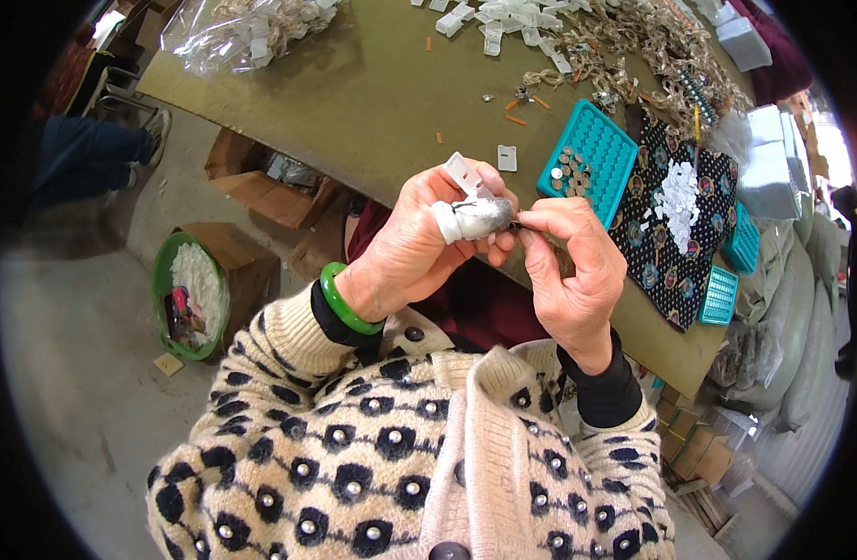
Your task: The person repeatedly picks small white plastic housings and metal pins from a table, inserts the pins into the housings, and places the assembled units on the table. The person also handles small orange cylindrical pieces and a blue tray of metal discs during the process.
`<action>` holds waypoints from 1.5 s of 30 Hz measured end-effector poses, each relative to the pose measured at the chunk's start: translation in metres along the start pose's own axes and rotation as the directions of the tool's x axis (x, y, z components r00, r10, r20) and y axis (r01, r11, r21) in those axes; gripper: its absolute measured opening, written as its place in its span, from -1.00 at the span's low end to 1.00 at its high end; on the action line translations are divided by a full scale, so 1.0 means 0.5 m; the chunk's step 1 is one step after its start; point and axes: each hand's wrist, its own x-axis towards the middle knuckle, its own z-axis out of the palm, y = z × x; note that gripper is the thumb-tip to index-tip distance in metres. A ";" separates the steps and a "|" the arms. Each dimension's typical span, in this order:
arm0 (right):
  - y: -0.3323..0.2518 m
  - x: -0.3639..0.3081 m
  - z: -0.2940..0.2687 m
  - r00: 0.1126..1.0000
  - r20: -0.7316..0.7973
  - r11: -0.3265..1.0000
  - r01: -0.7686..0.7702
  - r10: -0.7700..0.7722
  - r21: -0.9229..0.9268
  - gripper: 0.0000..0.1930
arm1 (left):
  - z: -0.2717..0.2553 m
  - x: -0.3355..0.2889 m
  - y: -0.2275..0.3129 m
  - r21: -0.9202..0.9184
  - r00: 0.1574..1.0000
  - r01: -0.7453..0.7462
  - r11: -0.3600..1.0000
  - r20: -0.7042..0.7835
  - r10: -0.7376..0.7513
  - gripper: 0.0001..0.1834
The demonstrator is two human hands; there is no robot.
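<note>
Over the table's near edge, my left hand is closed on a small white plastic case, its flap standing up. White and grey wrapping covers the thumb of that hand, and a green bangle circles the wrist. My right hand meets it at the thumb tip, with thumb and forefinger pinched around something tiny and dark that I cannot make out. Beyond the hands, a flat white plastic piece lies on the table. To its right, a teal tray carries several round metallic discs.
White plastic cases and tangled wires are heaped at the far side. Right of the tray, a patterned cloth bears white bits. A green basket and cardboard box stand left, near another person's legs.
</note>
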 end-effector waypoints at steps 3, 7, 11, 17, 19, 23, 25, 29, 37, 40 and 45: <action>0.006 -0.006 0.003 0.994 -0.042 0.991 -0.098 0.102 0.090 -0.83 | 0.000 -0.002 0.007 0.071 0.996 0.004 0.997 -0.090 0.003 -0.68; 0.004 -0.013 0.005 0.943 -0.048 0.909 -0.303 0.330 0.287 -0.92 | 0.002 -0.007 0.016 0.253 0.985 -0.023 0.967 -0.159 0.065 -0.71; -0.002 -0.009 0.008 0.922 -0.034 0.889 -0.363 0.387 0.281 -0.92 | 0.009 -0.007 0.014 0.296 0.986 -0.076 0.952 -0.121 0.117 -0.73; -0.002 0.001 0.016 0.912 -0.036 0.838 -0.359 0.409 0.411 -0.90 | 0.000 -0.006 0.026 0.191 0.998 -0.056 0.980 -0.026 0.062 -0.61; -0.003 0.001 0.018 0.906 -0.035 0.816 -0.362 0.421 0.451 -0.91 | -0.001 -0.006 0.027 0.188 0.995 -0.072 0.980 -0.061 0.085 -0.60; -0.003 0.004 0.021 0.884 -0.026 0.765 -0.389 0.467 0.513 -0.90 | -0.001 -0.002 0.024 0.142 0.990 -0.080 0.987 -0.107 0.096 -0.62; -0.003 0.008 0.021 0.883 -0.044 0.746 -0.368 0.468 0.555 -0.89 | -0.002 0.000 0.020 0.146 0.988 -0.096 0.985 -0.107 0.112 -0.63; -0.007 0.013 0.015 0.837 0.029 0.624 -0.430 0.546 0.652 -0.90 | -0.011 0.004 0.013 0.169 0.980 -0.171 0.971 -0.069 0.185 -0.67; -0.023 0.021 -0.001 0.767 0.129 0.602 -0.585 0.628 0.543 -0.96 | -0.015 0.007 -0.006 0.286 0.967 -0.234 0.929 -0.028 0.252 -0.69; -0.032 0.020 -0.001 0.791 0.107 0.622 -0.549 0.602 0.559 -0.96 | -0.012 0.016 -0.006 0.422 0.945 -0.311 0.851 0.044 0.324 -0.73; -0.031 0.011 -0.002 0.862 0.044 0.748 -0.462 0.505 0.476 -0.93 | 0.004 0.023 -0.008 0.381 0.928 -0.357 0.853 0.040 0.371 -0.79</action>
